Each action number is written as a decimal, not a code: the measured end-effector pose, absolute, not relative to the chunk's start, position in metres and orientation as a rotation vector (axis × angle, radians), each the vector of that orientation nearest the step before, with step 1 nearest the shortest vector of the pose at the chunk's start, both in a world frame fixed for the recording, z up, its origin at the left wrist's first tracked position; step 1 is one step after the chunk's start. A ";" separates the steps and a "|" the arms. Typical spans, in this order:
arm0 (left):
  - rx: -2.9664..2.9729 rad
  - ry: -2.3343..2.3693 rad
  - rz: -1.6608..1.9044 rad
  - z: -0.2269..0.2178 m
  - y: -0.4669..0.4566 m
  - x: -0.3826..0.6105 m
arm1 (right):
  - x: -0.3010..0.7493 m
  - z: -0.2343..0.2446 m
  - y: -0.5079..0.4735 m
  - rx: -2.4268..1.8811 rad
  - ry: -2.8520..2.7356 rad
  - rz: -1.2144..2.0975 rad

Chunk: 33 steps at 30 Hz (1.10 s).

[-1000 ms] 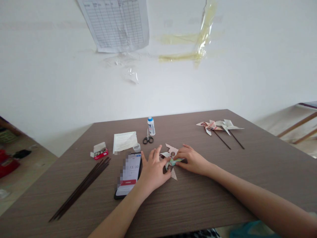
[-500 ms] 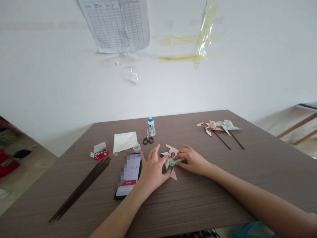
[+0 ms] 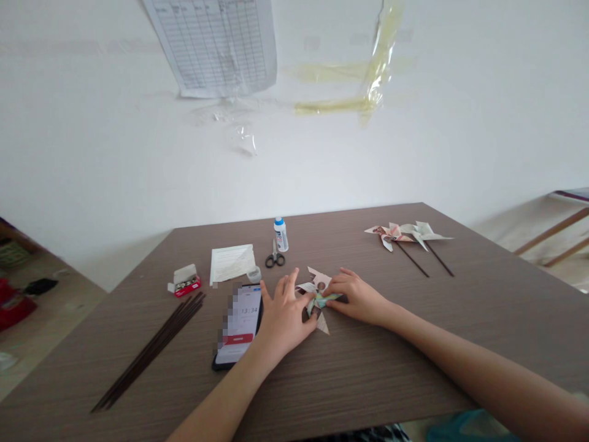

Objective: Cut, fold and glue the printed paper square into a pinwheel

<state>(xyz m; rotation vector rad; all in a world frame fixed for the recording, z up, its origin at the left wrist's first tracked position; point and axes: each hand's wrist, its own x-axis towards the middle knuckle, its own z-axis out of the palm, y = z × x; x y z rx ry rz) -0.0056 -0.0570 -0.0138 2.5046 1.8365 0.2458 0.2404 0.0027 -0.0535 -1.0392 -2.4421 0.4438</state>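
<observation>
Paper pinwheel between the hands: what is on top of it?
Parts of the left hand and right hand lie over the paper pinwheel. Its greenish middle and pale points show around them; the paper under the hands cannot be seen.

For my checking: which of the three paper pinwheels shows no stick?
The pinwheel between left hand and right hand; the reddish one and whitish one each show a dark stick.
</observation>
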 end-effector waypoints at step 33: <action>2.474 1.785 0.327 -0.009 -0.060 -0.005 | 0.240 -0.056 0.005 -1.008 -2.449 0.409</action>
